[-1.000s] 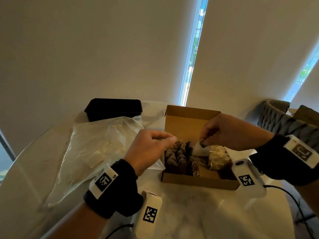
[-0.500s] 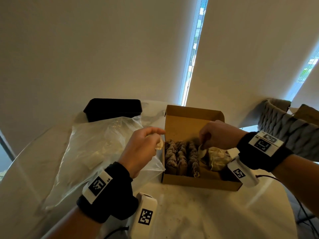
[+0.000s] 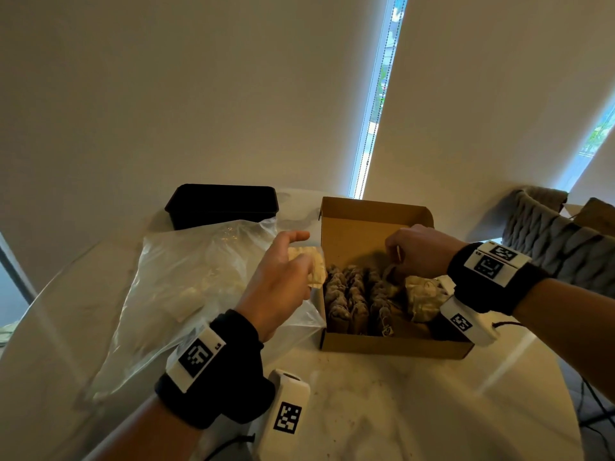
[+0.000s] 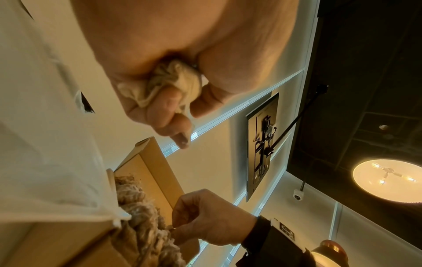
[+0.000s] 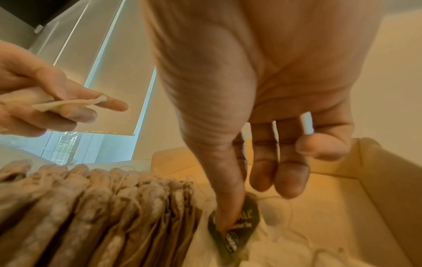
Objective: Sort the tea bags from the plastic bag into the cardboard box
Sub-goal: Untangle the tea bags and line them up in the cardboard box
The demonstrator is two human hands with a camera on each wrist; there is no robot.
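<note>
Step in hand: mid-sort, one pale tea bag [image 3: 307, 266] up in the air, another being seated in the cardboard box [image 3: 392, 344].
Left hand [image 3: 279, 287]: hovering between plastic bag and box, at 9 o'clock of the box; fingers [image 4: 167, 106] curled and clamped on the pale tea bag, crumpled against the palm in the left wrist view.
Right hand [image 3: 417, 252]: down inside the box toward its 12 o'clock wall; forefinger and thumb pinch the dark paper tag [image 5: 235, 227] of a white tea bag, other fingers hanging loosely curled.
Box contents: brown tea bags [image 3: 352, 294] standing on edge in rows across the 9 o'clock half; a loose pale heap [image 3: 422, 296] at the 3 o'clock side.
Plastic bag [image 3: 186, 287]: lying slack on the desk [image 3: 399, 410] at 9 o'clock of the box, a few pale tea bags visible inside.
Black tray [image 3: 221, 204]: behind the bag, at 11 o'clock.
Next move, my call: right hand lets go and clears out, then the left carries its bag over the near wall and sets it with the pale ones.
Watch for: strings snagging the standing rows.
</note>
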